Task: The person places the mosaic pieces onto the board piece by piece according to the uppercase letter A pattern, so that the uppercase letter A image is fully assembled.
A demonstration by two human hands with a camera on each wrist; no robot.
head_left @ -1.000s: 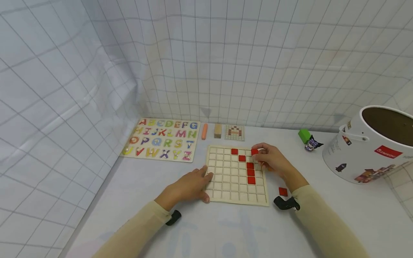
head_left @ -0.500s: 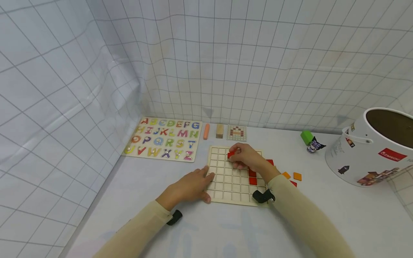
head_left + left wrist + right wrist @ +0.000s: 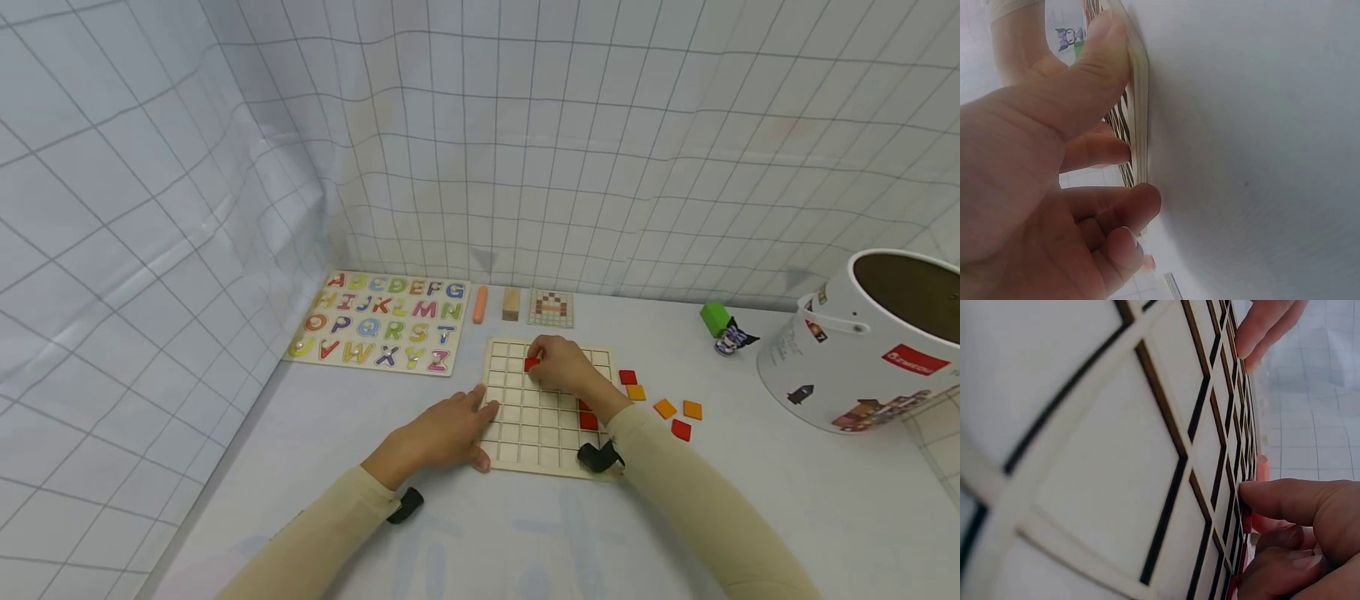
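Our right hand (image 3: 562, 365) has moved toward nine o'clock, pinching a red tile (image 3: 532, 364) at eleven on the grid board (image 3: 529, 434); our left hand (image 3: 448, 429) rests spread at nine. We judge the tile light, stiff: grip opposite edges.

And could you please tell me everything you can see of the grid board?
The grid board looks like thin pale wood, squarish, divided by dark-edged lines into square cells. It lies flat on the white table. Red tiles sit in cells on its right side. The left hand touches its left edge; the right hand, hiding part of it, pinches another red tile over it.
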